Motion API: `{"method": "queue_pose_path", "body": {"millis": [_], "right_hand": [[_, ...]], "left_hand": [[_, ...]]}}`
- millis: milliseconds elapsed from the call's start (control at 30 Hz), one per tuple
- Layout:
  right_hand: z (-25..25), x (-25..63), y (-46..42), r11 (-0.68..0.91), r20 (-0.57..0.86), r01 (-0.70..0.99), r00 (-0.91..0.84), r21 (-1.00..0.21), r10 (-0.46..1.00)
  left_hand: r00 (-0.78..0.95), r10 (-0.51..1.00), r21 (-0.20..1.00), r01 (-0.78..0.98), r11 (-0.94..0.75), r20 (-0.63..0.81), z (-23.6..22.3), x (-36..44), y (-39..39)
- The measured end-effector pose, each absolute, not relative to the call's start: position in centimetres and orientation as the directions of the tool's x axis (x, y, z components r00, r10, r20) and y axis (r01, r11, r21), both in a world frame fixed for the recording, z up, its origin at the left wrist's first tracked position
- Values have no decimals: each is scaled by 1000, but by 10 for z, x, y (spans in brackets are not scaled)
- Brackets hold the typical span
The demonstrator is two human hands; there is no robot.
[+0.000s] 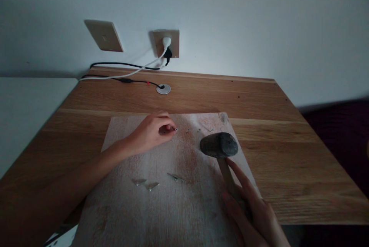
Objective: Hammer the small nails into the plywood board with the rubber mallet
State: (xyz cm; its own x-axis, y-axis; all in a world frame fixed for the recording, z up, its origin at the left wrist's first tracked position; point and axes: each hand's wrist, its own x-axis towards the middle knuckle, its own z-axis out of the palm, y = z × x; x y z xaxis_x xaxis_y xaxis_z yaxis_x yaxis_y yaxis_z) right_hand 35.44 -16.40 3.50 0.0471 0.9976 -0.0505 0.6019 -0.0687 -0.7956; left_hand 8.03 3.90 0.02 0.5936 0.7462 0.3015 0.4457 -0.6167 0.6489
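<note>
My left hand (155, 131) is closed in a pinch over the far part of a worn board (123, 216), its thumb and fingertip around a small nail (176, 129) whose pale head shows. To the right of it, other small nails (198, 130) form a row along the board, their heads showing. My right hand (248, 204) is wrapped round the wooden handle of a rubber mallet (219, 144). The black mallet head is near the board's right edge, apart from the pinched nail. Several loose metal nails (150, 186) lie nearer to me on the board.
The board rests on a wooden table (276, 154) against a pale wall. A wall outlet (174, 43) holds a white plug and a black plug. Their cables (129, 72) run along the table's back edge, near a round cable grommet (163, 90). A white surface (31, 112) adjoins at left.
</note>
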Motion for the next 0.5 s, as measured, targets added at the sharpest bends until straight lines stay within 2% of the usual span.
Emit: {"method": "queue_pose_path", "body": {"millis": [167,333,500], "right_hand": [[48,351,-151,-36,-38,663,12,-748,999],[62,334,-127,76,-44,667,-162,-741,986],[67,320,-109,96,-74,674,-219,-732,973]], "left_hand": [[597,742,645,443,-622,305,0,80,39],[591,747,672,423,-608,303,-1,80,39],[601,736,666,415,-621,312,-5,80,39]]}}
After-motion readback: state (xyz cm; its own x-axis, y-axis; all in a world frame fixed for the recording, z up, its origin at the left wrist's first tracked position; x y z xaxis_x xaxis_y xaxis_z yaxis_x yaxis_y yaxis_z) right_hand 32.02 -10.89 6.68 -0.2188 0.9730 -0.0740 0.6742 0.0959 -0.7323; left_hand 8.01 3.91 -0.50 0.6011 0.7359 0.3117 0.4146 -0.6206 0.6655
